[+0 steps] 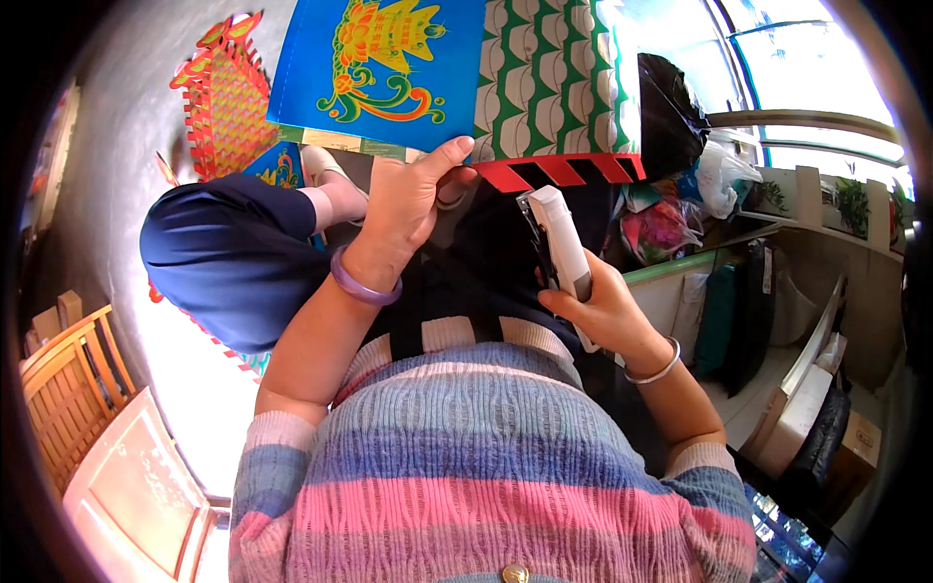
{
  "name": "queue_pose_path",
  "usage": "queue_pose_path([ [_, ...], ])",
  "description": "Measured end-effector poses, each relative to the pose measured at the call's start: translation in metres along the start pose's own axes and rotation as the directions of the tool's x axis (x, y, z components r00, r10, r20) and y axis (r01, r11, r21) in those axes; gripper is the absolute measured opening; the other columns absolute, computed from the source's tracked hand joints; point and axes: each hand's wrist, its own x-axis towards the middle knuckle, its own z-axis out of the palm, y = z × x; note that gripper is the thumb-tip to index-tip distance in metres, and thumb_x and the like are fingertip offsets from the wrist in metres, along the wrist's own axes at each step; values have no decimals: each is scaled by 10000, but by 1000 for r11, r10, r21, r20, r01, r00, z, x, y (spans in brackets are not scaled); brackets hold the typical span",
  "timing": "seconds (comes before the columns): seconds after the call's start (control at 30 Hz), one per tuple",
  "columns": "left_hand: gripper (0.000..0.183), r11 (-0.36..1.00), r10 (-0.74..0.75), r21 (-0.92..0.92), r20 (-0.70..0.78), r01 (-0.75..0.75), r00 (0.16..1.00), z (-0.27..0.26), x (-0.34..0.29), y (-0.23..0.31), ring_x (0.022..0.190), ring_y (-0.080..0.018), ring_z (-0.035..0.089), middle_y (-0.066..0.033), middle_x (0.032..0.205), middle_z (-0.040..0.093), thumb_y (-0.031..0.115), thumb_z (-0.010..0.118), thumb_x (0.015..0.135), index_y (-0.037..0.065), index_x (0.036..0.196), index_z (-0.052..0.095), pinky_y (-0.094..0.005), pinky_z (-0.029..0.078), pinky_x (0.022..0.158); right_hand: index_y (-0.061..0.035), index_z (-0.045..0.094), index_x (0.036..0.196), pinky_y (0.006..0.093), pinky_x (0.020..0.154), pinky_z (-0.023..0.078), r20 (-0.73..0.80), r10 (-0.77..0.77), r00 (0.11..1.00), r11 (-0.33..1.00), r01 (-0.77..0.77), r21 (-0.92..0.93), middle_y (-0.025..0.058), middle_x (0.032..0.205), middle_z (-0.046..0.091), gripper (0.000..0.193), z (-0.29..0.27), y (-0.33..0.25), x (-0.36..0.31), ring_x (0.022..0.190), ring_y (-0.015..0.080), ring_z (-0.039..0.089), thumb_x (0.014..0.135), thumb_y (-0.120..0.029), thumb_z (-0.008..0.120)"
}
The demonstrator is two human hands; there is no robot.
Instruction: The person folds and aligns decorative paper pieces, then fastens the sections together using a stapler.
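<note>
Blue, smooth-faced paper panel (311,73) at the top centre of the frame, printed with a gold flower-like crest and curling scrolls; directly to its right, a green-and-pale section (554,78) of repeating scallops, edged below with a red notched strip (505,177). Clamped on the panel's lower edge near that seam, thumb laid flat over the face: left hand (413,199), above a smooth purple bangle (362,284). Wrapped around a long, slim white stapler (561,225) right of centre: right hand (612,316), thumb across the body, behind a thin silvery bangle (659,365). Stapler nose tilted up, just below the strip; contact between them impossible to tell. At upper left, a red-edged, scale-patterned paper piece (224,107). Below centre, a ribbed, striped knit sweater (476,428); at lower left, a slatted wooden chair (83,384).
</note>
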Motion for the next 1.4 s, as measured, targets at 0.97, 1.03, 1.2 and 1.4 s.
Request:
queue_pose_path([
  [0.97, 301, 990, 116, 76, 6, -116, 993, 1, -7, -7, 766, -137, 596, -49, 906, 592, -24, 633, 748, 18, 1025, 523, -254, 529, 577, 14, 509, 850, 315, 599, 424, -127, -100, 987, 995, 102, 10, 104, 717, 550, 244, 42, -20, 19, 646, 166, 517, 747, -153, 654],
  [1.03, 297, 988, 127, 84, -8, -126, 992, 0, -7, -8, 763, -141, 597, -51, 908, 591, -26, 633, 748, 14, 1021, 523, -257, 527, 585, 11, 499, 824, 312, 580, 418, -153, -112, 982, 994, 113, -1, 99, 700, 547, 233, 45, -20, 21, 627, 162, 508, 749, -145, 654],
  [1.2, 282, 979, 176, 105, -33, -172, 984, 3, -4, -11, 754, -129, 585, -49, 898, 589, -15, 650, 735, 6, 990, 531, -258, 507, 610, 8, 498, 819, 313, 573, 420, -177, -102, 979, 995, 101, -17, 96, 690, 545, 232, 47, -21, 27, 620, 156, 506, 750, -146, 656],
  [1.4, 117, 961, 201, 209, -80, -181, 976, 6, -10, -14, 607, -85, 519, 12, 735, 565, 76, 693, 724, 39, 768, 592, -242, 418, 539, -4, 513, 895, 332, 620, 444, -239, -130, 962, 991, 135, 4, 115, 731, 555, 313, 50, -12, 27, 678, 168, 523, 728, -209, 682],
])
